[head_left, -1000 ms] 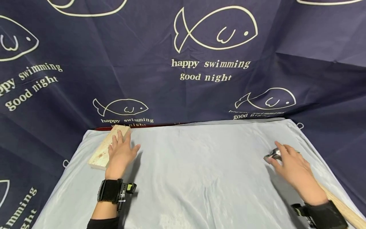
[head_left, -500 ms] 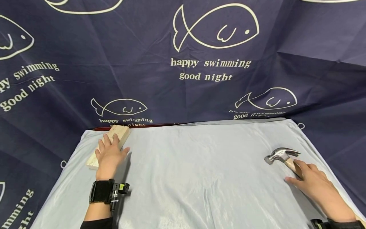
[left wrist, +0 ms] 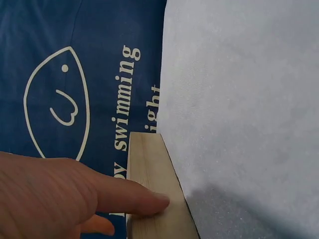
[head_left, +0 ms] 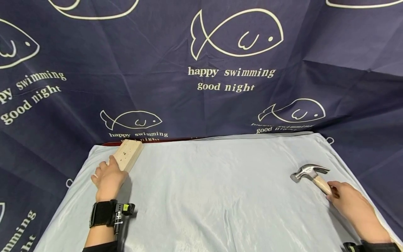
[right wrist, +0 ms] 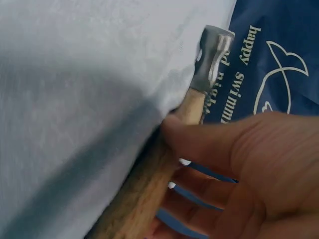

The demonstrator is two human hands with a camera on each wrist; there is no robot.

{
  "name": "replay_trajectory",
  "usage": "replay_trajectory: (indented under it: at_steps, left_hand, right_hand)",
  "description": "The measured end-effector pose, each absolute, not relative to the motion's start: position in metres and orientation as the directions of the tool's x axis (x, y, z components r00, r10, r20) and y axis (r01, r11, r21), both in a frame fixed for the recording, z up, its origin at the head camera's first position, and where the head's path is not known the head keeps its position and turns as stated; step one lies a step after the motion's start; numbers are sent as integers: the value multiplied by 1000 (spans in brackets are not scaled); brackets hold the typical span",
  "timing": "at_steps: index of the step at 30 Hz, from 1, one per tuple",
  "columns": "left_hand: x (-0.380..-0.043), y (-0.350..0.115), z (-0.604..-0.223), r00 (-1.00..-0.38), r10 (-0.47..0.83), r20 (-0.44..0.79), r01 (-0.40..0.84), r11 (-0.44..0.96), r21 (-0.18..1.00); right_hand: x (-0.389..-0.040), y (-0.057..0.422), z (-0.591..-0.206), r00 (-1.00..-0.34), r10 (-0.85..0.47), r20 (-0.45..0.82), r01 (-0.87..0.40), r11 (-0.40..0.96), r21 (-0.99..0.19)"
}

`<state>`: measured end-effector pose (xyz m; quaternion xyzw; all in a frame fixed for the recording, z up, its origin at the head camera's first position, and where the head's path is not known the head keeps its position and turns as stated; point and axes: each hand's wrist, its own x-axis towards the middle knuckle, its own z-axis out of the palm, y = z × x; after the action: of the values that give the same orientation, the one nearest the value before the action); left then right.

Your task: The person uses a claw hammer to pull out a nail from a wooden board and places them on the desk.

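Observation:
A pale wooden block [head_left: 129, 153] lies at the back left of the cloth, long side running away from me. My left hand [head_left: 108, 178] grips its near end, thumb along the right side and fingers over the left. The left wrist view shows that thumb pressed against the side of the wood [left wrist: 149, 169]. At the right lies a claw hammer [head_left: 321, 182], its steel head pointing away. My right hand [head_left: 352, 201] holds its wooden handle [right wrist: 144, 194], thumb on one side and fingers curled round the other; the rest of the handle is mostly hidden in the head view.
A pale satin cloth [head_left: 214, 182] covers the table between the hands. Behind it hangs a dark blue curtain [head_left: 157, 63] with fish drawings and lettering. A strip of red edge [head_left: 163, 140] shows along the back.
My left hand has slid left and nearer along the block and closed on it. My right hand has moved back from the hammer's head to its handle and taken hold.

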<state>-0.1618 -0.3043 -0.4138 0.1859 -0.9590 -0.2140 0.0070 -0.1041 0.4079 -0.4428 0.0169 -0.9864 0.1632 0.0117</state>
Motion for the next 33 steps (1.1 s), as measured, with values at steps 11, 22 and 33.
replay_trajectory:
  at_steps: [11, 22, 33]
  left_hand:
    - [-161, -308, -413, -903, -413, -121, -427, 820, 383]
    - [-167, -319, -409, -887, -431, -166, -461, 808, 367]
    - [-164, -320, -411, -904, -409, -124, -423, 816, 393]
  right_hand:
    - [-108, 400, -443, -999, 21, 43, 7, 949, -314]
    - [-108, 387, -442, -987, 157, 37, 138, 938, -318]
    - [-108, 385, -446, -983, 155, 95, 118, 943, -311]
